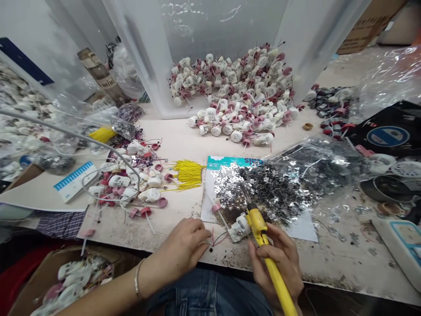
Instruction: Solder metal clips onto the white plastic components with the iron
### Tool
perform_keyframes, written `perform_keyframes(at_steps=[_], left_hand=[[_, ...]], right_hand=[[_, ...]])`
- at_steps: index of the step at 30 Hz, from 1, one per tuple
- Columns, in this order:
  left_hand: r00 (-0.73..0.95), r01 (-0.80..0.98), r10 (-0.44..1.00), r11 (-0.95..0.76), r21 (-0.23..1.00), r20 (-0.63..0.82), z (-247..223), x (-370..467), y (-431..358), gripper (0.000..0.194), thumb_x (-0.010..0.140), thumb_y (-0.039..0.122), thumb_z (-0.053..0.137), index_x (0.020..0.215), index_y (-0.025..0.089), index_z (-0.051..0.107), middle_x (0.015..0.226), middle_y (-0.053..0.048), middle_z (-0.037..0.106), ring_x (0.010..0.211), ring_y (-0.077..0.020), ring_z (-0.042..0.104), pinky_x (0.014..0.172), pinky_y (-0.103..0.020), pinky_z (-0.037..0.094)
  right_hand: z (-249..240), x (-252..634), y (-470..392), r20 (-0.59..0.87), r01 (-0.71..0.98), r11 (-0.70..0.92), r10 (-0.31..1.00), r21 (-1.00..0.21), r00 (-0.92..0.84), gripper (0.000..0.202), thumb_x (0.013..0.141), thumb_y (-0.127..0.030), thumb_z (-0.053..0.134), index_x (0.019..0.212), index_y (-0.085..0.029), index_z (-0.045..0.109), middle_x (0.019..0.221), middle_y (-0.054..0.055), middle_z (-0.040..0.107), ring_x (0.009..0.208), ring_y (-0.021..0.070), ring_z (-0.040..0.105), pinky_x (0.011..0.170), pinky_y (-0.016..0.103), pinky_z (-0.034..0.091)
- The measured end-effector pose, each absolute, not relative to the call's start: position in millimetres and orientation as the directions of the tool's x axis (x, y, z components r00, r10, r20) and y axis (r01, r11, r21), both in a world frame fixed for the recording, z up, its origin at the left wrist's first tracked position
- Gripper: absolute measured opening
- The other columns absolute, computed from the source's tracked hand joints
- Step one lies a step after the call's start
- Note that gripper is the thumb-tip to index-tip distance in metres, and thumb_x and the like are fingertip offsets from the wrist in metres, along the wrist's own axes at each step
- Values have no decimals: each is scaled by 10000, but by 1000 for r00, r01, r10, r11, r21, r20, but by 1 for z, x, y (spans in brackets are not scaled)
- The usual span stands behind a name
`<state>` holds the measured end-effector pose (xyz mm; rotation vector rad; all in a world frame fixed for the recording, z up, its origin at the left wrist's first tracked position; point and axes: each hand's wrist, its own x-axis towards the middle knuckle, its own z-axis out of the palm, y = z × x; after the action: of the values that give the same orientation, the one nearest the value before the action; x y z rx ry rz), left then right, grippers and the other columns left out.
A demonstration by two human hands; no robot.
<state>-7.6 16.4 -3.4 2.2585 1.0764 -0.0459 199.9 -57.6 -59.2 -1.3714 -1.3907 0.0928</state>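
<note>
Left hand [186, 241]: fingers bent, bunched beside thin red wires [215, 242]; whether they grip wire cannot be told. Right hand [287, 263]: fingers closed around yellow soldering iron [258, 224], tip over metal pieces [272, 188]. White unit [239, 228] between hands, just beside iron. Beyond, leftward: yellow wires [189, 175]. Farthest: translucent bin [151, 52], piled white-and-pink units [230, 85] inside.

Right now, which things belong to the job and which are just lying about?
Likely in the job:
soldering iron, in right hand
white part
wires, at left hand
metal bits

Likely just lying about:
checked cloth
back-right cardboard box
bottle
</note>
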Motion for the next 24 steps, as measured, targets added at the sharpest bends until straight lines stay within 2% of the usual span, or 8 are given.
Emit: perform_keyframes(at_steps=[3, 6, 8, 11, 13, 15, 20, 24], left_hand=[[790, 611, 576, -704, 361, -211, -5, -1, 21, 186, 912, 104, 469, 968, 183, 628, 1147, -101, 608, 1077, -257, 509, 944, -423, 365], [813, 580, 524, -686, 439, -254, 3, 0, 25, 170, 939, 149, 456, 864, 168, 607, 943, -66, 656, 921, -210, 560, 949, -417, 357], [801, 566, 541, -545, 619, -256, 9, 4, 25, 139, 928, 199, 501, 874, 171, 626, 804, -28, 661, 783, -161, 577, 878, -338, 412], [692, 492, 664, -149, 857, -282, 6, 18, 20, 120, 868, 236, 580, 832, 165, 671, 767, -20, 687, 707, -133, 597, 704, -238, 459], [597, 379, 736, 93, 921, -320, -1, 28, 17, 125, 826, 252, 621, 783, 153, 685, 772, -29, 699, 715, -140, 614, 669, -230, 472], [549, 287, 768, 196, 937, -329, -9, 36, 15, 137, 798, 272, 653, 767, 145, 695, 804, -45, 708, 762, -161, 631, 694, -247, 486], [574, 440, 786, -59, 896, -230, -6, 37, 14, 107, 824, 245, 642, 794, 172, 713, 780, -26, 721, 776, -164, 623, 788, -299, 439], [615, 592, 763, -278, 756, -201, 4, 35, 18, 99, 858, 192, 600, 822, 193, 692, 801, -13, 717, 814, -176, 607, 849, -362, 358]], right_hand=[[-58, 199, -59, 614, 644, 299, 713, -704, 340, 199, 738, -28, 664, 697, -182, 544, 1197, 68, 540, 989, 161, 654, 735, 272, 623], [-54, 197, -63, 603, 623, 299, 714, -723, 357, 223, 721, -28, 684, 694, -186, 529, 1187, 69, 540, 991, 170, 654, 711, 267, 629], [-51, 193, -65, 553, 538, 336, 773, -773, 311, 231, 723, -48, 690, 713, -188, 507, 1211, 79, 518, 1011, 194, 655, 704, 288, 637], [-46, 183, -66, 472, 428, 344, 848, -836, 241, 218, 763, -51, 647, 731, -189, 481, 1256, 89, 480, 1042, 198, 650, 729, 284, 630], [-45, 179, -66, 444, 441, 302, 856, -845, 264, 209, 781, -59, 628, 725, -193, 478, 1231, 83, 500, 1023, 184, 656, 757, 276, 617], [-46, 178, -67, 432, 462, 263, 847, -847, 309, 214, 771, -75, 651, 725, -197, 481, 1188, 76, 526, 1016, 182, 656, 787, 288, 608], [-48, 179, -63, 356, 342, 206, 808, -917, 469, 240, 748, -89, 695, 782, -199, 484, 1232, 80, 487, 1070, 190, 640, 761, 288, 619], [-47, 179, -56, 442, 499, 199, 784, -844, 435, 211, 767, -87, 679, 734, -195, 500, 1153, 65, 558, 1065, 167, 634, 782, 259, 603]])
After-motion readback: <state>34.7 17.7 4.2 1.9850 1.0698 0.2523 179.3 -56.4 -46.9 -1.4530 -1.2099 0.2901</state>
